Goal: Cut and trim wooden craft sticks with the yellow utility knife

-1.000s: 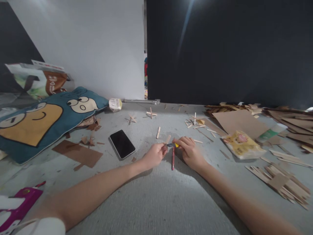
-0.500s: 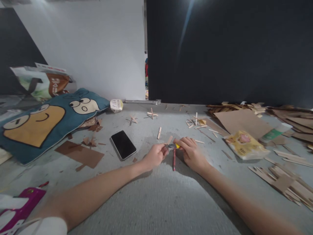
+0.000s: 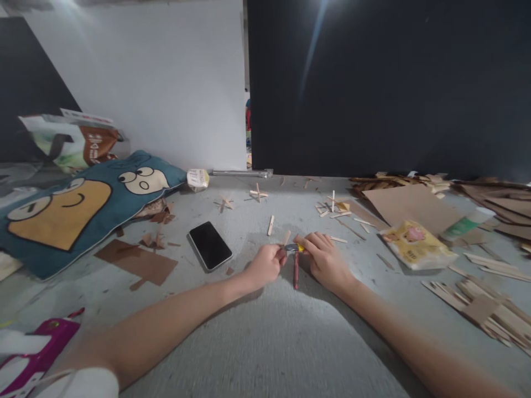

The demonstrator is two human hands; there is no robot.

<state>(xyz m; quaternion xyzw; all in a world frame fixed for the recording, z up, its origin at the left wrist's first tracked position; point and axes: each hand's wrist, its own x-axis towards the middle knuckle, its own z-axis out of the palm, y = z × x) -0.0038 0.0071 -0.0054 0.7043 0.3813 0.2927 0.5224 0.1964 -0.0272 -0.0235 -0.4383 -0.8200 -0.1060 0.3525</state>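
My left hand [image 3: 266, 264] is closed, its thumb and fingers pinching a small wooden craft stick [image 3: 286, 237] that points up and away. From the right, my right hand [image 3: 326, 257] grips a metal hand tool [image 3: 291, 247] with a yellow part at its handle. The tool's grey head reaches to my left fingertips, next to the stick. Below it a slim red bar [image 3: 296, 272] points toward me; I cannot tell whether it belongs to the tool. Another short craft stick [image 3: 271, 225] lies just beyond my left hand.
A phone [image 3: 210, 246] and brown cardboard [image 3: 136, 262] lie left, before a blue cushion [image 3: 124, 193]. Crossed sticks [image 3: 259, 193] and loose pieces dot the back. Rightward are a yellow packet [image 3: 417, 246], a bundle of sticks [image 3: 481, 309] and a cardboard sheet [image 3: 410, 207]. Upright panels stand behind.
Both hands stay almost in place. The craft stick in my left hand and the tool's head have shifted very slightly; the grips are unchanged.
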